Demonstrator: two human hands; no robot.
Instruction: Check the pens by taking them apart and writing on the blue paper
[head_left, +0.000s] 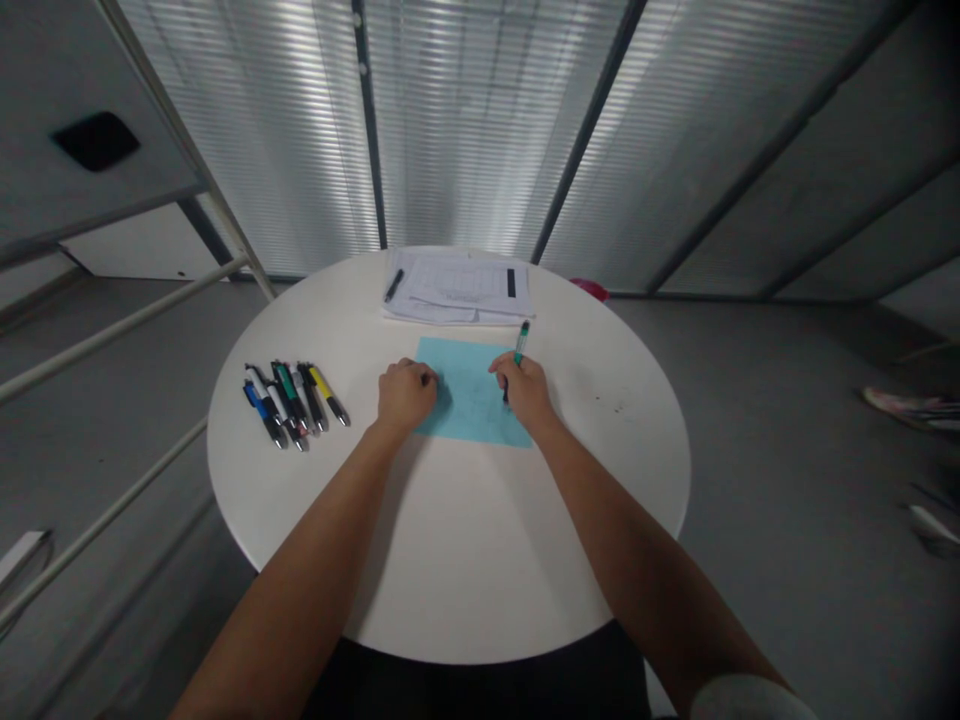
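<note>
A light blue sheet of paper [472,400] lies in front of me on the round white table [465,560]. My right hand [527,390] is closed round a slim pen [522,340] with a green and clear barrel and a dark end; its lower end points down at the sheet's right half. At the sheet's left edge rests my left hand [407,393], fingers curled in. A small dark thing shows between its thumb and finger, too small to name for certain.
Several click pens [289,400] in blue, white, green, black and yellow lie in a pile on the left. Printed papers [450,290] with a black pen [394,285] on them are at the far edge. A white metal rail [120,325] stands left; a person's shoe [911,408] is on the right.
</note>
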